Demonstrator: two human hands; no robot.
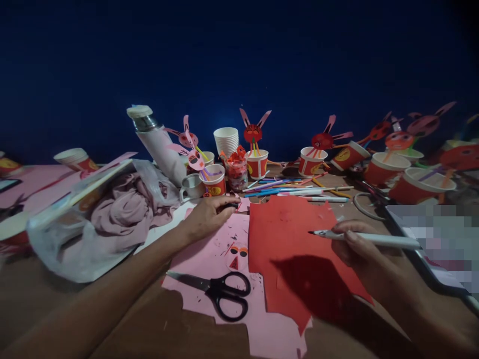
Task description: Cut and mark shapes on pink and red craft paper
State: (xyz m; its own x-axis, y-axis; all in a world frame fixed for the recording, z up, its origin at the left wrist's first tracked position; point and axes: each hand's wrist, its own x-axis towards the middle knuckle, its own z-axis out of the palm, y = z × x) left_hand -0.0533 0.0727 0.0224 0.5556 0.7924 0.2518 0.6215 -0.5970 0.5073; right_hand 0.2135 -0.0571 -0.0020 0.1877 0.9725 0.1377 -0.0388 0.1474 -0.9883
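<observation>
My right hand [357,252] grips a white marker pen [389,241] by its barrel, its black tip pointing left above a sheet of red paper [292,229]. Further left, my left hand [209,217] rests at the top of the pink paper [205,254]. Its thumb and forefinger close around a small dark thing too small to name. Black-handled scissors [213,286] lie with slightly parted blades on the pink paper. Just above them is a small pink paper face [238,257] with dark eyes and a red triangle. Dark scraps are scattered around it.
Paper cups with rabbit-faced figures [253,133] line the back, beside stacked white cups [226,134]. Coloured pens and sticks [280,189] lie before them. Leftward are a plastic bag [71,254] with cloth, a leaning flask [160,149] and a metal mug [192,186]. A tablet-like device [415,259] sits right.
</observation>
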